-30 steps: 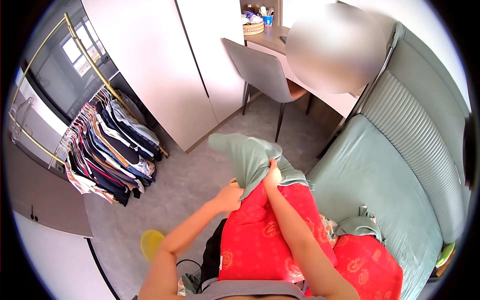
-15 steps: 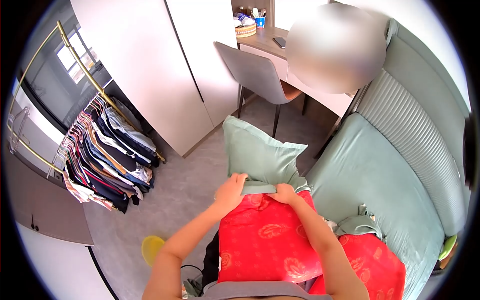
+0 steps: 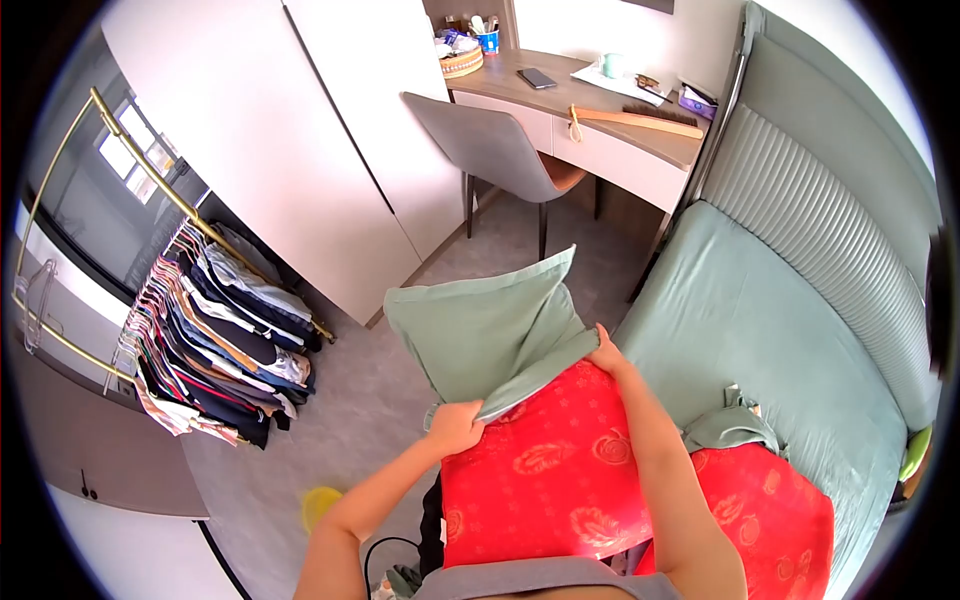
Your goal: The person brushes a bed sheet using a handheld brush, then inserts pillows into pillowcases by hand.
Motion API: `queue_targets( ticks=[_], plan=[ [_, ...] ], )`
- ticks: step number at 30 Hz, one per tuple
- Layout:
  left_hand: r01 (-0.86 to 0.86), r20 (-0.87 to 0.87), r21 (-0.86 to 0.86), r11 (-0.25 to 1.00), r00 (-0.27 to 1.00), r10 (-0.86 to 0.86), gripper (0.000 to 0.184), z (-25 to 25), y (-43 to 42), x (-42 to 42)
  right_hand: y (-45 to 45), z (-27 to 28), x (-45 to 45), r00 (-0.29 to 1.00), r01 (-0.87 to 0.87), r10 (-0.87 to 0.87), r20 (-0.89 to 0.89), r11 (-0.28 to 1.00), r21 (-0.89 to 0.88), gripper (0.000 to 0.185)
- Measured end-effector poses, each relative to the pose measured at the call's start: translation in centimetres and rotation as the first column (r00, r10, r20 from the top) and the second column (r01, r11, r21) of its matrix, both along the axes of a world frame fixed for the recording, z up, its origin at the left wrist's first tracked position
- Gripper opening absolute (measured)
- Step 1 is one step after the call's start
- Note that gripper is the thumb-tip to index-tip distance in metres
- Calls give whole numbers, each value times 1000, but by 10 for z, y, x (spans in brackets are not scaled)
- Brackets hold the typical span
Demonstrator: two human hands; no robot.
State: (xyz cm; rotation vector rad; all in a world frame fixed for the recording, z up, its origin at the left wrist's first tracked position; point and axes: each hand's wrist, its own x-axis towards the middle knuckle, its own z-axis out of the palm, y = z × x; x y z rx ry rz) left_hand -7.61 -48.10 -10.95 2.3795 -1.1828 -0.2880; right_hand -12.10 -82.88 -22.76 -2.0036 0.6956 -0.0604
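Observation:
A green pillowcase (image 3: pixel 480 325) covers the far end of a red patterned pillow (image 3: pixel 545 470), which lies against my body. My left hand (image 3: pixel 457 427) is closed on the left side of the case's opening edge. At the right side of that edge, my right hand (image 3: pixel 604 352) grips the green fabric. The far part of the case spreads loosely above the floor. A second red pillow (image 3: pixel 765 515) rests on the bed at the right, with bunched green cloth (image 3: pixel 735 428) at its top.
The bed (image 3: pixel 740 300) with green sheet fills the right side. Ahead stand a grey chair (image 3: pixel 485 140) and a desk (image 3: pixel 640 145) holding a phone and a brush. A clothes rack (image 3: pixel 215 340) is at left; a yellow basin (image 3: pixel 320 505) sits on the floor.
My hands have moved apart along the case's opening, the right one toward the right. The green case has swung and spread out to the left. The view has shifted, showing the desk top.

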Motion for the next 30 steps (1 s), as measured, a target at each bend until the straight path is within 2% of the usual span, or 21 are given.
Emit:
queue_targets(
  ticks=[1, 2, 3, 4, 6, 8, 11, 12, 13, 15, 16, 17, 18, 19, 21, 22, 23, 25, 26, 29, 30],
  plan=[
    [-55, 43, 44, 998, 998, 53, 26, 5, -3, 1, -3, 4, 2, 999, -30, 22, 32, 967, 254, 61],
    [-111, 88, 86, 990, 991, 104, 30, 11, -8, 3, -6, 8, 5, 997, -64, 35, 68, 869, 490, 61],
    [-171, 133, 124, 977, 979, 154, 35, 17, -14, 6, -2, 16, 4, 993, -103, 39, 107, 714, 692, 62],
    [-152, 189, 85, 985, 973, 134, 39, 17, -22, 11, 8, 26, 0, 996, 1, -68, 53, 630, 777, 57],
    [-108, 302, 5, 994, 948, 102, 49, 13, -45, 22, 23, 46, -5, 990, -64, -68, 124, 564, 823, 56],
    [-82, 324, -69, 994, 941, 100, 52, 14, -82, 28, 33, 79, -11, 983, -135, -42, 176, 476, 869, 56],
    [-97, 295, -257, 962, 940, 174, 51, 15, -130, 47, 47, 107, -14, 943, -248, -28, 331, 604, 757, 55],
    [-114, 268, -331, 937, 941, 209, 50, 16, -144, 53, 56, 123, -16, 944, -222, -35, 329, 669, 710, 58],
    [-96, 251, -414, 905, 944, 215, 43, 25, -155, 55, 66, 136, -17, 921, -246, 11, 389, 791, 560, 58],
    [-67, 210, -571, 818, 951, 224, 29, 39, -174, 51, 86, 135, -18, 888, -267, 100, 449, 907, 325, 58],
    [-50, 176, -606, 794, 965, 195, 20, 38, -185, 39, 86, 113, -17, 880, -278, 169, 445, 941, 192, 52],
    [8, 191, -472, 882, 977, 93, 18, 55, -184, 21, 85, 92, -14, 872, -288, 237, 429, 956, 56, 46],
    [22, 179, -525, 851, 980, 85, 17, 50, -182, 14, 87, 91, -17, 897, -256, 154, 414, 945, 203, 40],
    [38, 171, -577, 816, 983, 74, 16, 46, -177, 7, 86, 84, -19, 863, -262, 164, 477, 954, 147, 39],
    [122, 129, -587, 800, 990, -56, 15, 42, -160, -2, 79, 72, -17, 780, -260, 190, 596, 965, 32, 39],
    [126, 103, -640, 758, 992, -77, 14, 43, -153, -7, 73, 70, -11, 743, -155, 222, 632, 975, -161, 48],
    [114, 112, -651, 750, 992, -54, 14, 39, -148, -7, 73, 66, -9, 749, -138, 57, 660, 988, 72, 52],
    [90, 132, -679, 729, 991, 1, 12, 28, -141, -4, 76, 69, -4, 754, -108, -263, 602, 854, 509, 60],
    [73, 114, -625, 777, 994, -3, 16, 21, -135, -2, 77, 66, 2, 744, -26, -343, 574, 843, 537, 66],
    [9, 241, -499, 867, 962, 129, 28, 12, -130, -14, 63, 75, 9, 851, -134, -386, 356, 497, 858, 62],
    [-75, 240, -422, 903, 952, 192, 52, 14, -127, -26, 62, 74, 15, 860, -113, -391, 328, 482, 869, 50]
  ],
)
